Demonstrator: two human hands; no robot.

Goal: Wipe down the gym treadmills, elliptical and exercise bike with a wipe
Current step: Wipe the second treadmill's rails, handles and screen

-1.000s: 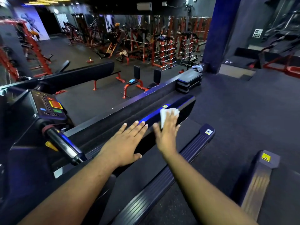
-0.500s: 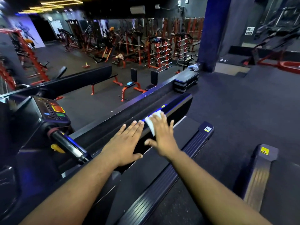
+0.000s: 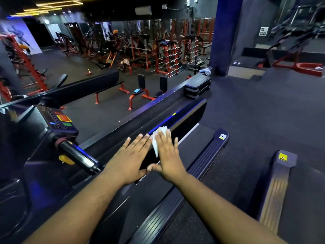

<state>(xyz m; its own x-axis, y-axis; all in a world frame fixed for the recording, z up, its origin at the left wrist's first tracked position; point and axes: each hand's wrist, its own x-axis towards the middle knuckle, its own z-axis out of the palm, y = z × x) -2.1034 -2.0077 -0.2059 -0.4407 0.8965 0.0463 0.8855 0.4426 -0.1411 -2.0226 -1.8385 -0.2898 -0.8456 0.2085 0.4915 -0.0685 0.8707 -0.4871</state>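
Pressing flat, the right hand (image 3: 168, 156) pinned a white wipe (image 3: 158, 140) to the treadmill rail (image 3: 186, 113); at its nine o'clock, the left hand (image 3: 129, 158) lay spread beside it.

White wipe (image 3: 159, 138) flat on glossy black treadmill side rail (image 3: 186, 113), partly covered, edges showing.

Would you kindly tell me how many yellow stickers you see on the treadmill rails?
3: one on the far rail, one on the middle rail's end, one on the right rail's end. Others may be hidden.
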